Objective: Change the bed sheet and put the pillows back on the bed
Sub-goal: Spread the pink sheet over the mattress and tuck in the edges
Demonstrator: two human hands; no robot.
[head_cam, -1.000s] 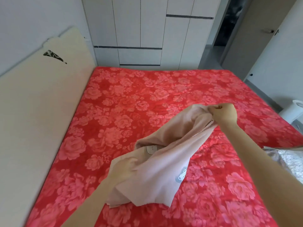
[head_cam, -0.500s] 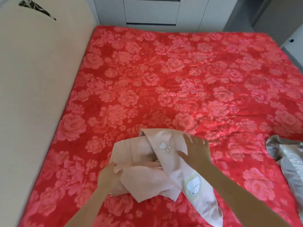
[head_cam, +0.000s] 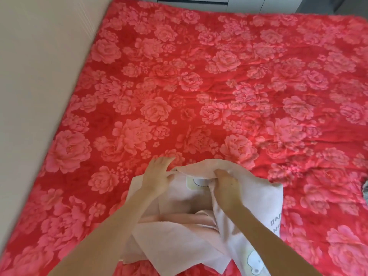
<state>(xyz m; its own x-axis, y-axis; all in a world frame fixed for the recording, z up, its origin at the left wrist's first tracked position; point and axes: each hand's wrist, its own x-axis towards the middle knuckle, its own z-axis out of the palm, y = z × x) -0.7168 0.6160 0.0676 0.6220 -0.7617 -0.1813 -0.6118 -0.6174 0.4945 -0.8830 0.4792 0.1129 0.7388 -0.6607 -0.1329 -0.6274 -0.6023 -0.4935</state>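
The pale pink bed sheet [head_cam: 179,242], a soft folded cloth printed with white cartoon bears, lies bunched at the 6 o'clock edge of the bed, on top of the red rose-patterned bed cover [head_cam: 219,86]. The left hand [head_cam: 157,177] lies flat on the sheet's 10 o'clock corner, fingers straight and spread, their tips reaching past the cloth onto the red cover; it pins rather than grasps. The right hand [head_cam: 226,186] sits just beside it at 1 o'clock on the bundle, with its fingers curled under a raised fold at the far edge, so it holds that fold. The bundle's longer extent runs from the two hands back toward 5 o'clock, where loose layers trail off the bottom of the view. Almost all of the bare bed lies from the grip toward 12 and 2 o'clock. Unfolding should therefore carry the held fold away from the body, with the right hand nearer the open side. The plain beige upright panel [head_cam: 39,76] bounds the bed at 9 o'clock, and a scrap of grey cloth [head_cam: 366,191] shows at 3 o'clock.
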